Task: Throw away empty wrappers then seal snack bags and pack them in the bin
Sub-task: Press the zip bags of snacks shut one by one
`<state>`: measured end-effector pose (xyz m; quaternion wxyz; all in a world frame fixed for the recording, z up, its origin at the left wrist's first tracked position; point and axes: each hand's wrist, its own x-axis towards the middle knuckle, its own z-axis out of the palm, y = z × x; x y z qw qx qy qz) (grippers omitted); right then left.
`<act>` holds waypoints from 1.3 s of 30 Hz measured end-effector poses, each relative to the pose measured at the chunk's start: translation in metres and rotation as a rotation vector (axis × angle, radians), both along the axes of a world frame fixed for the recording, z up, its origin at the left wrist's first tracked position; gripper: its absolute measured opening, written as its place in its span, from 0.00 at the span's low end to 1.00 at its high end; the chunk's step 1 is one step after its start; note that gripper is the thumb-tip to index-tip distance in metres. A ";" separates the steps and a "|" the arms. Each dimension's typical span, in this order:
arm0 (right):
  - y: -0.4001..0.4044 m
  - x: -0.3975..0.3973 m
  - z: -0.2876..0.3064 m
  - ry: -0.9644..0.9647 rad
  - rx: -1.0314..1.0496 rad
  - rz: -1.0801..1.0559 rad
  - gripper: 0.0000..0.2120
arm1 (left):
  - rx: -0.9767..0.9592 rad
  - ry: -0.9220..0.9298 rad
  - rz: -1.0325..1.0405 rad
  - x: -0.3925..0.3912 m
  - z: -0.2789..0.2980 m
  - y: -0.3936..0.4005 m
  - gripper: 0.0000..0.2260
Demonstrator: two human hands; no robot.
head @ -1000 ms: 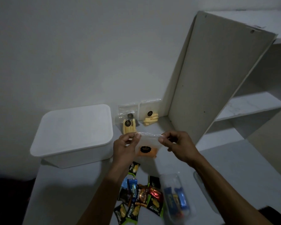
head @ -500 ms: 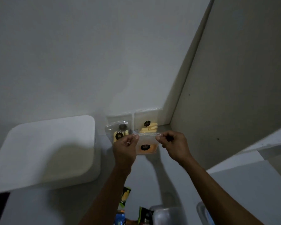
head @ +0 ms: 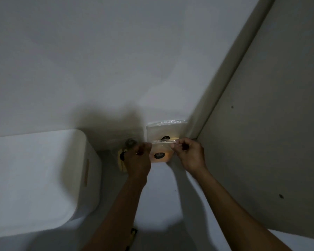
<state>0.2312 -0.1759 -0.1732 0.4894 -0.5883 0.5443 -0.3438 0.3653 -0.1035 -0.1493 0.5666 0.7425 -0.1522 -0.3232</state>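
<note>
Both hands are up in front of the wall, pinching the top strip of a small clear snack bag (head: 159, 154) between them. Left hand (head: 138, 160) has the strip's left end closed between thumb and fingers, right hand (head: 188, 155) has the right end the same way, so each grip is closed on that bag. The bag hangs just above the back of the table (head: 163, 200), close to the corner where the wall meets the cabinet panel (head: 272, 142).

Handling-wise, my guess is it's super light and floppy: thin crinkly film, orange snack sitting low in it, a dark round sticker on the front. The film looks slick, so I'd hold it right where the hands are, on the stiffer seal strip at the two top corners, and run the fingers inward to press it shut. Grab the belly and you'd probably crush what's inside.

Counts, as far as the dim light lets me:
- 3 clear snack bags: the held one, one leaning on the wall (head: 164, 131) at about 12 o'clock from it, and one mostly hidden behind the left hand (head: 122, 157) at about 9 o'clock.
- 1 white bin with its lid on (head: 36, 178), further out toward 8 o'clock.
- 1 small dark wrapper (head: 133, 232) peeking out at 6 o'clock, by the left forearm.
</note>
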 end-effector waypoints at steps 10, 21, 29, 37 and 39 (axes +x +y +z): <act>-0.013 0.007 -0.003 -0.027 0.034 -0.034 0.07 | 0.034 0.002 -0.009 0.003 -0.007 -0.014 0.04; -0.004 0.002 0.000 0.077 0.113 -0.144 0.10 | 0.078 -0.061 0.008 0.007 -0.009 0.000 0.15; 0.039 -0.005 0.020 0.058 0.101 -0.129 0.11 | 0.066 -0.058 -0.076 0.000 0.012 0.048 0.08; 0.121 0.025 0.078 0.015 0.036 -0.044 0.08 | -0.055 -0.223 -0.160 0.015 0.069 0.126 0.10; 0.151 0.039 0.092 0.016 0.001 -0.013 0.07 | -0.116 -0.243 -0.176 0.027 0.085 0.158 0.10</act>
